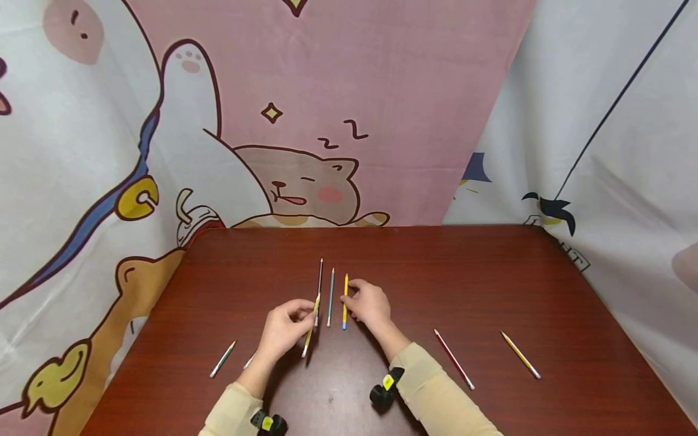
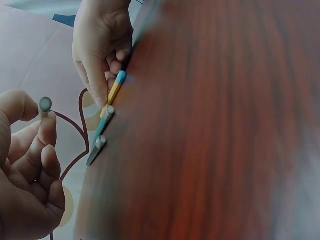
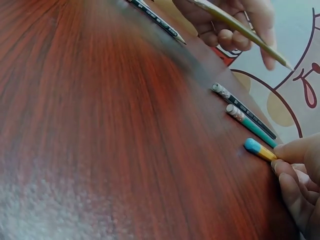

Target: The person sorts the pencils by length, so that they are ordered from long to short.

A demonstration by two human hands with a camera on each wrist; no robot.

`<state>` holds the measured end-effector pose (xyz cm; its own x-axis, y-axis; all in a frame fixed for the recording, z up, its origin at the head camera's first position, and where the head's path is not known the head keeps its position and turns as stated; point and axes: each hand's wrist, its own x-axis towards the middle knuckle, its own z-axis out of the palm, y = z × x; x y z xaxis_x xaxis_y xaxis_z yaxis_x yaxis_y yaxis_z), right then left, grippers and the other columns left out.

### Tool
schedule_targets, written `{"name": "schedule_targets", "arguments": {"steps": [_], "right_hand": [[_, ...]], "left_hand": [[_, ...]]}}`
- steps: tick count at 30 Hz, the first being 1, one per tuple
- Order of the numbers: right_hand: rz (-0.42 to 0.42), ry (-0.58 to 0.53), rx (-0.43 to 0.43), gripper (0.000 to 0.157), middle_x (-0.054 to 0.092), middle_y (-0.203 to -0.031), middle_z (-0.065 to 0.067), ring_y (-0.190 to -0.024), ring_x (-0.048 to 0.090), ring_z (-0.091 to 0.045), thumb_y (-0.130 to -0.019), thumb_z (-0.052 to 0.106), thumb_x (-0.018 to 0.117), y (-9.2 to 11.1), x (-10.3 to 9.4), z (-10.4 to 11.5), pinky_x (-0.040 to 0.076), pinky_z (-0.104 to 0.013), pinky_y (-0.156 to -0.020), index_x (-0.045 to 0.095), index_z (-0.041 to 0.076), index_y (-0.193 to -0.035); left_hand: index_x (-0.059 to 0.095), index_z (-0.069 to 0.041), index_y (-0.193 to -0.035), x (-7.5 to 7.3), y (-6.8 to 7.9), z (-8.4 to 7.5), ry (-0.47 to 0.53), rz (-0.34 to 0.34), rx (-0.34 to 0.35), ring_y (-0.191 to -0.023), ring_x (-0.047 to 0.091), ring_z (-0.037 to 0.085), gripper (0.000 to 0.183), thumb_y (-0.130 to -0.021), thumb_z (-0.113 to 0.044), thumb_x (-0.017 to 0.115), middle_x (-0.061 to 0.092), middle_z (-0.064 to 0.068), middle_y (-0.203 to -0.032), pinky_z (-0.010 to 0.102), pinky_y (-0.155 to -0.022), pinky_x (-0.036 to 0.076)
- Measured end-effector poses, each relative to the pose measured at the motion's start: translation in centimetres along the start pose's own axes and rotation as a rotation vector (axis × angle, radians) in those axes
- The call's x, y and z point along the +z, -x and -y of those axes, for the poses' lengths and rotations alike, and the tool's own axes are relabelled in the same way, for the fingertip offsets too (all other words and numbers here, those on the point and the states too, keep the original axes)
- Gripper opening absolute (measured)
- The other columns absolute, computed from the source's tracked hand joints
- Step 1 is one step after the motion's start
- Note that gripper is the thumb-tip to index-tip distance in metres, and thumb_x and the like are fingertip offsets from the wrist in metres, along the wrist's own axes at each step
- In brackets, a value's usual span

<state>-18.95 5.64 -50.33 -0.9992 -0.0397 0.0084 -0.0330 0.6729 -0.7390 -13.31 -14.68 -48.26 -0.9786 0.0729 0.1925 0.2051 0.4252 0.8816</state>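
My left hand (image 1: 288, 327) pinches a gold-yellow pencil (image 1: 308, 344) between thumb and fingers. In the right wrist view this pencil (image 3: 240, 26) is held above the table with its point toward the backdrop. A bright yellow pencil (image 1: 345, 312) with a blue end lies on the table, and my right hand (image 1: 372, 306) pinches it from the right side. To its left lie a teal pencil (image 1: 331, 297) and a black pencil (image 1: 320, 275), roughly side by side. The held pencil partly covers the black one in the head view.
A green pencil (image 1: 223, 359) lies at the left of the brown table (image 1: 327, 406). One more pencil (image 1: 249, 360) is mostly hidden by the left wrist. On the right lie a red pencil (image 1: 454, 358) and a yellow pencil (image 1: 520, 355). A printed cloth (image 1: 414, 109) hangs behind.
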Motion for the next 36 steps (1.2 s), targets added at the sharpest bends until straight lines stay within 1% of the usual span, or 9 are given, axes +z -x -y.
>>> {"name": "schedule_targets", "arguments": {"steps": [3, 6, 9, 13, 18, 23, 27, 32, 36], "right_hand": [[-0.006, -0.004, 0.003, 0.041, 0.063, -0.066, 0.006, -0.044, 0.056, -0.008, -0.086, 0.025, 0.077, 0.0, 0.1, 0.0, 0.046, -0.029, -0.043, 0.067, 0.008, -0.122], [-0.009, -0.014, 0.003, 0.041, 0.064, -0.066, 0.006, -0.044, 0.056, -0.008, -0.086, 0.026, 0.077, 0.0, 0.0, -0.1, 0.046, -0.029, -0.043, 0.067, 0.008, -0.122], [-0.014, -0.041, -0.013, 0.041, 0.064, -0.065, 0.005, -0.044, 0.056, -0.008, -0.086, 0.025, 0.077, 0.0, 0.0, -0.3, 0.047, -0.028, -0.043, 0.067, 0.006, -0.122], [-0.022, -0.108, -0.033, 0.039, 0.065, -0.066, 0.003, -0.044, 0.058, -0.009, -0.087, 0.021, 0.076, 0.2, -0.1, -0.7, 0.048, -0.027, -0.043, 0.066, 0.004, -0.121], [-0.010, -0.181, -0.038, 0.038, 0.068, -0.070, 0.000, -0.048, 0.060, -0.011, -0.088, 0.016, 0.074, 0.8, -0.6, -1.1, 0.050, -0.027, -0.046, 0.066, 0.002, -0.123], [0.013, -0.201, -0.057, 0.038, 0.069, -0.072, -0.001, -0.052, 0.063, -0.012, -0.089, 0.014, 0.073, 1.5, -1.4, -1.4, 0.051, -0.027, -0.049, 0.064, 0.000, -0.123], [0.035, -0.211, -0.055, 0.038, 0.070, -0.075, -0.001, -0.055, 0.064, -0.012, -0.089, 0.013, 0.073, 2.2, -2.2, -1.6, 0.052, -0.026, -0.052, 0.064, 0.000, -0.124], [0.043, -0.222, -0.081, 0.035, 0.071, -0.080, -0.002, -0.061, 0.066, -0.013, -0.088, 0.011, 0.073, 3.3, -3.4, -2.0, 0.053, -0.026, -0.055, 0.066, -0.001, -0.120], [0.027, -0.188, -0.112, 0.032, 0.072, -0.084, -0.001, -0.071, 0.068, -0.015, -0.087, 0.011, 0.074, 4.1, -4.6, -2.5, 0.054, -0.030, -0.066, 0.068, 0.001, -0.117]], "left_hand": [[0.074, -0.006, -0.095, 0.5, -0.3, -0.2, 0.021, -0.028, -0.015, -0.059, 0.059, 0.006, 0.015, -0.080, -0.001, 0.073, 0.066, -0.003, -0.067, 0.022, -0.056, 0.045], [0.074, -0.005, -0.095, 0.9, -0.4, -0.4, 0.054, -0.043, -0.043, -0.059, 0.060, 0.007, 0.015, -0.081, -0.002, 0.072, 0.066, 0.000, -0.067, 0.022, -0.054, 0.046], [0.074, -0.004, -0.097, 1.3, -0.5, -0.6, 0.076, -0.055, -0.054, -0.059, 0.059, 0.007, 0.015, -0.082, -0.004, 0.072, 0.067, 0.002, -0.068, 0.022, -0.054, 0.045], [0.075, -0.004, -0.098, 2.0, -0.8, -0.8, 0.070, -0.072, -0.056, -0.060, 0.058, 0.006, 0.016, -0.082, -0.007, 0.074, 0.066, 0.001, -0.068, 0.022, -0.058, 0.044], [0.076, -0.007, -0.097, 2.8, -1.1, -1.1, 0.044, -0.089, -0.084, -0.056, 0.054, 0.005, 0.015, -0.082, -0.009, 0.074, 0.065, 0.000, -0.068, 0.022, -0.054, 0.044], [0.075, -0.005, -0.097, 3.7, -1.5, -1.3, 0.076, -0.092, -0.082, -0.047, 0.053, 0.005, 0.016, -0.082, -0.007, 0.074, 0.067, 0.003, -0.068, 0.022, -0.047, 0.044], [0.076, -0.005, -0.097, 4.3, -1.9, -1.6, 0.057, -0.091, -0.080, -0.047, 0.052, 0.003, 0.016, -0.081, -0.008, 0.075, 0.067, 0.001, -0.067, 0.021, -0.048, 0.044], [0.076, -0.003, -0.098, 5.0, -2.2, -1.9, 0.065, -0.089, -0.081, -0.045, 0.054, 0.004, 0.018, -0.080, -0.008, 0.075, 0.068, 0.004, -0.068, 0.023, -0.046, 0.046], [0.076, -0.004, -0.097, 5.7, -2.5, -2.0, 0.048, -0.103, -0.077, -0.048, 0.056, 0.004, 0.019, -0.079, -0.010, 0.075, 0.070, 0.002, -0.069, 0.023, -0.049, 0.047]]}}
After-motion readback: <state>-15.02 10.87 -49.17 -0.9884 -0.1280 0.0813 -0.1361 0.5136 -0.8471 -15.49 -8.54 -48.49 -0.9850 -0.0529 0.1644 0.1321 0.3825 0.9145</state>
